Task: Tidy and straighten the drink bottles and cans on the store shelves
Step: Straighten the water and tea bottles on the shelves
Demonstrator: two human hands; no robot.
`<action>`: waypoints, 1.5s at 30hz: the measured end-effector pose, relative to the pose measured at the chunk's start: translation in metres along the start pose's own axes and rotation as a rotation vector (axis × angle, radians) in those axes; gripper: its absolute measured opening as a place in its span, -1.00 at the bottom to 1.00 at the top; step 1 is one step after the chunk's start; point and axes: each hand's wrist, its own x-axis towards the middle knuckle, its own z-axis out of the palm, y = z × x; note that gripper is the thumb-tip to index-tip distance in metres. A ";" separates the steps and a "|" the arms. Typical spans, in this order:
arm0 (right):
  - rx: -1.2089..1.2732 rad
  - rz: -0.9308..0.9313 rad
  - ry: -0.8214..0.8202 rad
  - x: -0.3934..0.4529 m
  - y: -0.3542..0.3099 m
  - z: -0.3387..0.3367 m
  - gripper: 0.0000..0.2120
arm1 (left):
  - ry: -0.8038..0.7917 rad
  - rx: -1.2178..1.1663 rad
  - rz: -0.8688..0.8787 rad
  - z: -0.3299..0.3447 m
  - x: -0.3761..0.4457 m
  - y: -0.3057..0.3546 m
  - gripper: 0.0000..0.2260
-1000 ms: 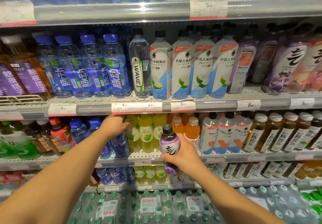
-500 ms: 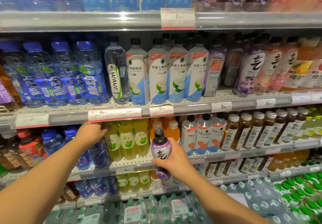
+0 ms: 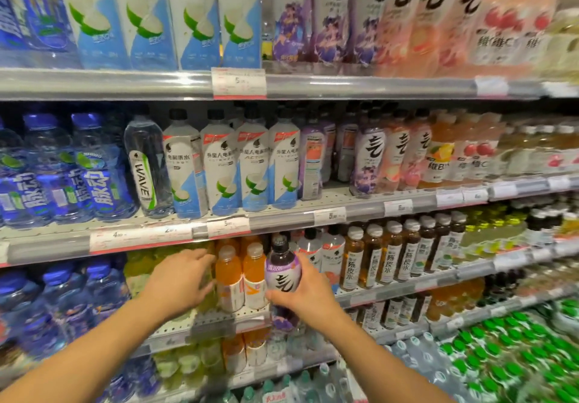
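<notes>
Store drinks aisle, grey metal shelves [image 3: 131, 84] with perforated decks and price tags [image 3: 238, 82] clipped along front rails. Right hand [image 3: 308, 293] wrapped round a purple bottle [image 3: 282, 272], upright, black cap, held just in front of the lower shelf [image 3: 391, 290] edge beside two orange bottles [image 3: 242, 277]. Left hand [image 3: 178, 280] reaching into the same shelf, fingers loosely spread against yellow-green bottles [image 3: 141, 265]; actual grip can't be told, blurred. Matching purple bottles [image 3: 368, 161] one shelf up, right of the white-and-blue coconut bottles [image 3: 238, 167]. Blue bottles [image 3: 72, 167] far left, shrink-wrapped green-capped water packs [image 3: 507, 355] at bottom right.
</notes>
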 end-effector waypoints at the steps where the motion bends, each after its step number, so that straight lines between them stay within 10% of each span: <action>1: -0.009 -0.001 0.012 0.000 0.000 -0.012 -0.36 | 0.034 -0.028 0.039 -0.008 0.005 0.018 -0.53; 9: -0.017 -0.019 0.121 0.013 -0.018 -0.109 -0.36 | 0.261 -0.086 0.175 -0.043 0.055 0.113 -0.47; 20: -0.309 -0.246 0.349 0.068 -0.072 -0.203 -0.50 | 0.098 0.000 0.063 0.008 0.080 0.131 -0.28; 45: -0.742 -0.179 0.470 0.156 -0.095 -0.183 -0.12 | 0.117 -0.042 0.059 0.009 0.084 0.130 -0.23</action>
